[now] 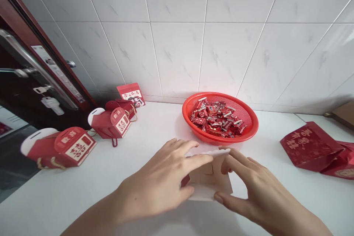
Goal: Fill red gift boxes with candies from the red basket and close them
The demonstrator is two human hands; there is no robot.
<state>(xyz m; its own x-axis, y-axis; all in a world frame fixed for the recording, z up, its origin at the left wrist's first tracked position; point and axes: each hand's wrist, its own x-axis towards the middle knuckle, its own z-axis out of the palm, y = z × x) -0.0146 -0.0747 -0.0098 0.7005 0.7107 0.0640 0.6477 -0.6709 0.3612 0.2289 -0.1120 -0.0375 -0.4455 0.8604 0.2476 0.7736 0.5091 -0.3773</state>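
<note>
Between my hands on the white table is a small paper candy box (206, 177), its top open and its pale inside facing me; a bit of red outside shows at its left. My left hand (163, 177) grips the box's left side, thumb low at the near edge and fingers over the far edge. On the other side my right hand (246, 184) has its thumb on the near edge and bent fingers at the far right corner. Just beyond stands a red plastic basket (221, 140) of red-wrapped candies (218, 118).
Folded red boxes (73, 147) with rope handles stand at the left, another red box (110, 121) behind them. A red card (131, 94) leans on the tiled wall (177, 55). Flattened red boxes (312, 145) lie right. A dark door (24, 70) with keys (52, 104) borders the left.
</note>
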